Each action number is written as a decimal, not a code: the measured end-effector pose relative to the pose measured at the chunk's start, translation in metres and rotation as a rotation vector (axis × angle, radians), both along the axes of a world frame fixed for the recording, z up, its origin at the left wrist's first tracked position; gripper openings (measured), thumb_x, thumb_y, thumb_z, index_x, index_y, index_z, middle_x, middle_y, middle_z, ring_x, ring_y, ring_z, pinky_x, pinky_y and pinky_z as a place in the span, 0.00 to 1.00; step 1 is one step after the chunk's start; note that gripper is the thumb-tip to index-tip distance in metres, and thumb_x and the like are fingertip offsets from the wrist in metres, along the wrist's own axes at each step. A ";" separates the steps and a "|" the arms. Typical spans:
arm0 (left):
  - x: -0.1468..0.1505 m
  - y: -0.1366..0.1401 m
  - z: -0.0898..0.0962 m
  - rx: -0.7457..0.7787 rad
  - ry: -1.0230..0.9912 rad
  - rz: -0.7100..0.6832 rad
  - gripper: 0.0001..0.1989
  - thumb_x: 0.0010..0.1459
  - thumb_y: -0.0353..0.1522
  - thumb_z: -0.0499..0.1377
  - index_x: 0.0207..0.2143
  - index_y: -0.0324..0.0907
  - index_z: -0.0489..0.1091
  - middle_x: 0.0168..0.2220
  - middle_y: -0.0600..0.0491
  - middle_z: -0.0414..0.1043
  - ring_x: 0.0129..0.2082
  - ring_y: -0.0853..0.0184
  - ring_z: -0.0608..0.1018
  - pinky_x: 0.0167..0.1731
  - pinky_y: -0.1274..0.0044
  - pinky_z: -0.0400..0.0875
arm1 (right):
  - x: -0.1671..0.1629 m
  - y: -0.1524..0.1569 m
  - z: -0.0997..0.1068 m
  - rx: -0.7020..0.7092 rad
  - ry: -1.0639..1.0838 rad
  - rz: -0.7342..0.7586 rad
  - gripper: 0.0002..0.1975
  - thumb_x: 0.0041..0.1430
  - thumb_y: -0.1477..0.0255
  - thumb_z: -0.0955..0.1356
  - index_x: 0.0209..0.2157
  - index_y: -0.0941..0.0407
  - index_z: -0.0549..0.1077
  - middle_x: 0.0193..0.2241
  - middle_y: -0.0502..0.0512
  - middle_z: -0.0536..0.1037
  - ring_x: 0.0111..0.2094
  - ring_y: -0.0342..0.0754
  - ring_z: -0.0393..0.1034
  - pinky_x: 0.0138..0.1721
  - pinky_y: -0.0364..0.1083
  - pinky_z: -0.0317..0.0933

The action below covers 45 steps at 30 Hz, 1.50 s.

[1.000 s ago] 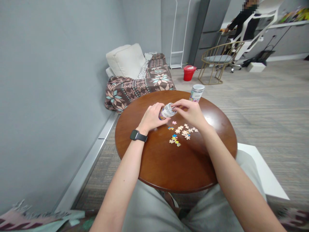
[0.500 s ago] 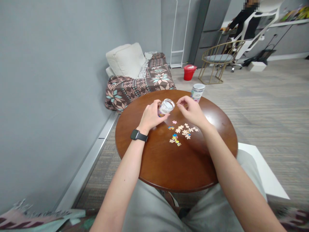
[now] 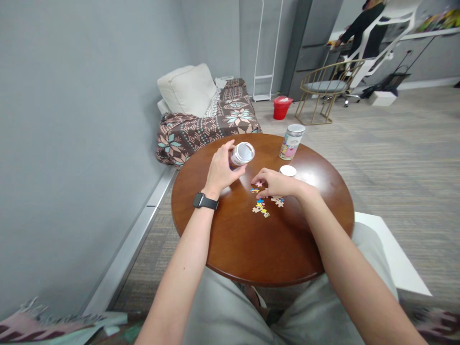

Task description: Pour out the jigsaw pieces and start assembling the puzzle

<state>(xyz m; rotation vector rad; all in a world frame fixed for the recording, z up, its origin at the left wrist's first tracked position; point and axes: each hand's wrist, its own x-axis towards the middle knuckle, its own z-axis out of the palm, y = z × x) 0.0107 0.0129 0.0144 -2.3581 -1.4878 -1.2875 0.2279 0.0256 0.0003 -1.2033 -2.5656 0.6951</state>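
Note:
My left hand (image 3: 222, 167), with a dark watch on the wrist, grips a clear-rimmed jar (image 3: 243, 154) tilted with its mouth toward me. Over the table's middle, my right hand (image 3: 275, 183) reaches down to the puzzle pieces (image 3: 261, 207), thumb and fingers apart and nothing visibly held. Several pieces lie scattered, some with plain wooden backs up and some coloured; my right hand covers part of them. A pink piece (image 3: 259, 184) is right by its fingertips. Behind that hand lies a round white lid (image 3: 288, 170).
A second jar (image 3: 292, 142), capped in silver, stands near the far edge of the round brown table (image 3: 237, 244). Beyond are a red bin (image 3: 282, 108), a gold-framed chair (image 3: 323, 87), a patterned, covered couch (image 3: 230, 117) and a person (image 3: 366, 31) in black. A grey wall is on the left.
My right hand has moved down and toward me from beside the jar mouth to the puzzle pieces. The held jar has shifted slightly left. The white lid now shows.

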 end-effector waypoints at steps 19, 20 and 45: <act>0.002 -0.002 0.000 -0.058 0.028 -0.102 0.22 0.54 0.34 0.65 0.49 0.43 0.63 0.48 0.48 0.71 0.49 0.60 0.76 0.51 0.70 0.71 | -0.011 -0.008 0.008 -0.065 0.007 0.044 0.09 0.50 0.77 0.71 0.33 0.53 0.82 0.37 0.54 0.80 0.35 0.47 0.75 0.37 0.42 0.68; 0.003 -0.001 0.000 -0.066 0.031 -0.102 0.22 0.54 0.35 0.65 0.49 0.43 0.63 0.48 0.48 0.71 0.49 0.60 0.76 0.50 0.69 0.71 | -0.011 -0.009 0.008 -0.053 0.008 0.060 0.09 0.50 0.77 0.71 0.35 0.53 0.82 0.39 0.54 0.80 0.36 0.47 0.75 0.38 0.42 0.68; 0.003 0.001 -0.003 -0.077 0.075 -0.103 0.23 0.52 0.35 0.66 0.48 0.42 0.63 0.47 0.47 0.72 0.48 0.58 0.76 0.49 0.69 0.70 | -0.012 -0.011 0.013 -0.281 -0.062 0.057 0.14 0.46 0.73 0.75 0.38 0.54 0.80 0.30 0.50 0.81 0.32 0.46 0.74 0.32 0.42 0.64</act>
